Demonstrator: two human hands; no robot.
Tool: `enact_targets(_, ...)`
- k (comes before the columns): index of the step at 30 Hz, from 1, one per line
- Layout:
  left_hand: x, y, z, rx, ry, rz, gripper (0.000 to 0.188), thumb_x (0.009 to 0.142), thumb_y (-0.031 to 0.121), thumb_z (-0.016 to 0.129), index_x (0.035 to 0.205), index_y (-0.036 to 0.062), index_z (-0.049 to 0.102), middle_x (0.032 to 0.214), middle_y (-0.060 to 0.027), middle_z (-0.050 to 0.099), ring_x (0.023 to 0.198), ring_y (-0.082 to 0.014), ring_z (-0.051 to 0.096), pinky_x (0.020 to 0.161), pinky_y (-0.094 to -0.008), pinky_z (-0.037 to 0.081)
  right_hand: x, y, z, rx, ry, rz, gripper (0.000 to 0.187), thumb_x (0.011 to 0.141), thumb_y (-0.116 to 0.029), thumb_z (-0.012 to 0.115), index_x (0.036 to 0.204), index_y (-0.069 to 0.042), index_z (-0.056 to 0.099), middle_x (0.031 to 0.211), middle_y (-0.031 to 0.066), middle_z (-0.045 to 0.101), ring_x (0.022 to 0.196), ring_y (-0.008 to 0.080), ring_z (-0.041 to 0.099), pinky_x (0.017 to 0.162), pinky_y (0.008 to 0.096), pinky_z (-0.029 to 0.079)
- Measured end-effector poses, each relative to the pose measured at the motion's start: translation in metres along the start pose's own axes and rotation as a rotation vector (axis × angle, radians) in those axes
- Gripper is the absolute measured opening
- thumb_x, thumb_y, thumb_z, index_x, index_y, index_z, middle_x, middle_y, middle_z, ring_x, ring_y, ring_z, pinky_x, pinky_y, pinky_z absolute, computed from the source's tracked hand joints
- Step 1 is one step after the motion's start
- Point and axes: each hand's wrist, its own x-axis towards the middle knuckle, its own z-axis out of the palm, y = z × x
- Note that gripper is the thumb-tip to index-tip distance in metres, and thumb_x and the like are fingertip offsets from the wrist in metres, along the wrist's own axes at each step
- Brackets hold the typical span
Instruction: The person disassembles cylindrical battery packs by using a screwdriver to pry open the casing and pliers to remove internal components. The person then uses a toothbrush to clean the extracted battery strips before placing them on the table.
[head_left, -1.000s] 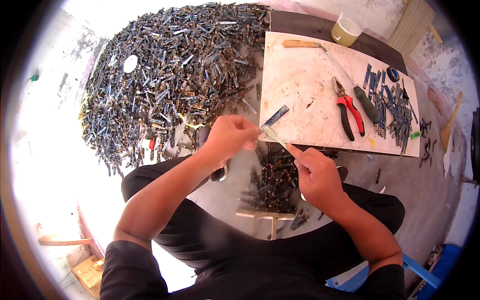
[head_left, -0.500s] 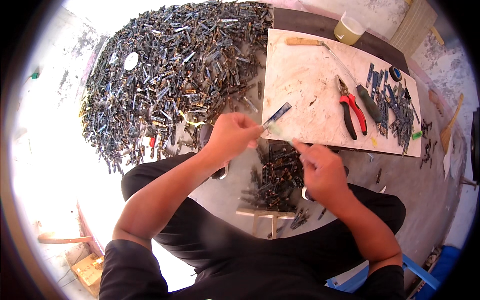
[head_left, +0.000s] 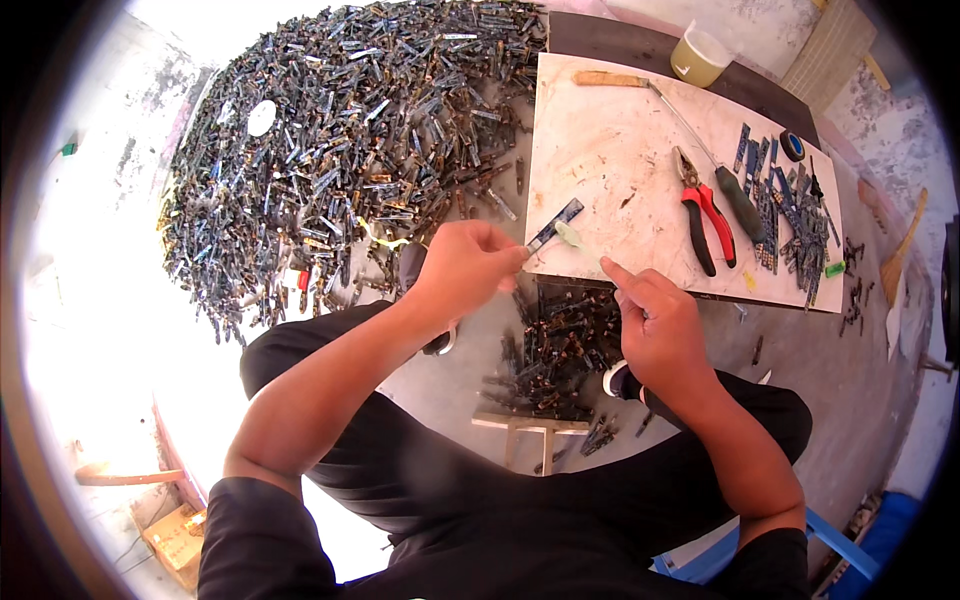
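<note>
My left hand (head_left: 468, 268) is closed, pinching the lower end of a narrow dark strip (head_left: 558, 224) that looks like a slim circuit board. The strip points up and right over the near left corner of the pale board (head_left: 590, 140). My right hand (head_left: 658, 330) is closed with its index finger stretched forward along a thin pale-green tool (head_left: 568, 235). The blunt tip of that tool lies beside the strip, touching or very close; I cannot tell which. Its kind is not clear, and most of its handle is hidden by my hand.
Red-and-black pliers (head_left: 708, 215), a dark-handled screwdriver (head_left: 740, 203), a wooden-handled tool (head_left: 610, 79) and a heap of strips (head_left: 800, 225) lie on the board. A cup (head_left: 700, 56) stands behind. A large pile of dark pieces (head_left: 330, 160) covers the left; another heap (head_left: 560, 345) sits below.
The pale-green tool has moved up along the strip, away from my left fingertips. My right hand has shifted slightly up and right. My left hand has hardly moved.
</note>
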Motion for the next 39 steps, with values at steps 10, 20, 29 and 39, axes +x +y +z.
enact_targets(10, -0.005, 0.009, 0.001, 0.052, 0.004, 0.003, 0.020, 0.096, 0.016, 0.083, 0.093, -0.0015, 0.073, 0.080, -0.0054, 0.073, 0.069, -0.0105, 0.070, 0.068, -0.0253, 0.057, -0.009, -0.008, 0.010, 0.013, 0.007, -0.090, 0.046, 0.091, 0.011, 0.061, 0.131, -0.005, 0.076, 0.085, 0.0167, 0.065, 0.073, 0.0332, 0.065, 0.069, 0.0379, 0.053)
enact_targets(20, -0.001, 0.002, 0.000, 0.020, 0.013, -0.009, 0.018, 0.096, 0.015, 0.082, 0.093, -0.0011, 0.074, 0.080, -0.0049, 0.074, 0.070, -0.0106, 0.070, 0.068, -0.0257, 0.057, -0.004, -0.004, 0.008, -0.036, 0.033, -0.113, 0.048, 0.090, 0.011, 0.061, 0.132, -0.006, 0.077, 0.083, 0.0166, 0.062, 0.071, 0.0344, 0.064, 0.066, 0.0394, 0.052)
enact_targets(29, -0.001, 0.003, -0.001, 0.041, 0.003, -0.013, 0.021, 0.096, 0.017, 0.082, 0.094, -0.0017, 0.074, 0.081, -0.0049, 0.074, 0.070, -0.0101, 0.070, 0.067, -0.0246, 0.055, -0.006, -0.002, 0.008, -0.051, 0.009, -0.118, 0.051, 0.088, 0.009, 0.063, 0.134, -0.008, 0.075, 0.085, 0.0142, 0.062, 0.074, 0.0341, 0.065, 0.068, 0.0404, 0.053)
enact_targets(39, -0.002, 0.004, 0.000, 0.030, 0.012, -0.006, 0.020, 0.095, 0.016, 0.083, 0.092, -0.0014, 0.074, 0.081, -0.0053, 0.074, 0.069, -0.0104, 0.070, 0.067, -0.0251, 0.056, -0.004, 0.002, 0.006, -0.024, 0.004, -0.100, 0.048, 0.089, 0.006, 0.062, 0.133, -0.008, 0.076, 0.086, 0.0144, 0.062, 0.075, 0.0360, 0.065, 0.068, 0.0439, 0.054)
